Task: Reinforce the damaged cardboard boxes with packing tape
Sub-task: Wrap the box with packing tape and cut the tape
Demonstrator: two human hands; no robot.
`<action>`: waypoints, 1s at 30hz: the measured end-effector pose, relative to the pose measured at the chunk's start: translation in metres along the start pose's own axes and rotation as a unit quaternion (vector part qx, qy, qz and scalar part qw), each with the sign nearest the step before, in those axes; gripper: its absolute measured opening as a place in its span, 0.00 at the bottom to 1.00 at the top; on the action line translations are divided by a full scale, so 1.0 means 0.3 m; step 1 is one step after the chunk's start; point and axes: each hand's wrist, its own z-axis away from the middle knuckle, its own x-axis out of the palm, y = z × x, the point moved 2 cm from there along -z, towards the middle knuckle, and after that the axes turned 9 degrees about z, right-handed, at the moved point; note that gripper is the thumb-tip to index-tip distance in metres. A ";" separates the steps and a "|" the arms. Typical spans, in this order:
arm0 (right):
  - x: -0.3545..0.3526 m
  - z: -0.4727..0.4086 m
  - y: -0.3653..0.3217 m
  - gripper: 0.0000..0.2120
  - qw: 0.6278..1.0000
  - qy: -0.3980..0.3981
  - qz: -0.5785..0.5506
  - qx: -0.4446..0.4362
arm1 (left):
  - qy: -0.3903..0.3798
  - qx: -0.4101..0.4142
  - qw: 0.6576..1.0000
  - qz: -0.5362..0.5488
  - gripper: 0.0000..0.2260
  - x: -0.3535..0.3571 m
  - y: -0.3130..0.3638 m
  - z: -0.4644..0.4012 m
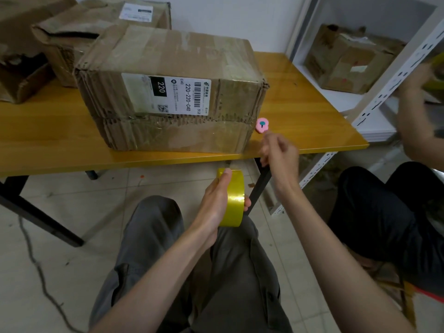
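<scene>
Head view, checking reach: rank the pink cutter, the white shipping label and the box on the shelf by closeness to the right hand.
1. Pink cutter, just above the right hand.
2. White shipping label, left.
3. Box on the shelf, upper right.

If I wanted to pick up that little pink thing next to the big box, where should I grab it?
Pinch the pink thing across its narrow sides, coming down from above and from the right. It lies flat on the table, and the box crowds its left side, so the right is free. It may be a small cutter, so keep fingers off its ends.
</scene>
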 end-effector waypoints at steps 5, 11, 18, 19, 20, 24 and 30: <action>0.033 0.095 0.014 0.09 0.983 -0.176 0.002 0.051 | -0.012 0.010 1.000 -0.010 0.20 0.005 -0.011 -0.001; 0.049 0.086 0.026 0.04 0.982 -0.184 0.008 0.045 | -0.004 0.005 1.000 -0.030 0.19 -0.006 -0.027 -0.012; 0.098 0.079 0.041 0.04 0.986 -0.152 -0.001 0.067 | 0.020 -0.032 0.999 -0.038 0.19 -0.022 -0.078 -0.026; 0.104 0.077 0.040 0.05 0.986 -0.148 -0.004 0.071 | 0.020 -0.034 0.998 -0.039 0.19 -0.024 -0.081 -0.027; 0.107 0.074 0.036 0.05 0.987 -0.144 -0.006 0.073 | 0.020 -0.035 0.998 -0.041 0.19 -0.025 -0.083 -0.028; 0.111 0.055 0.027 0.09 0.991 -0.114 -0.003 0.069 | 0.022 -0.034 0.998 -0.039 0.19 -0.027 -0.087 -0.033; 0.134 0.029 0.037 0.15 0.994 -0.059 0.030 0.091 | 0.019 -0.031 0.999 -0.041 0.19 -0.026 -0.099 -0.036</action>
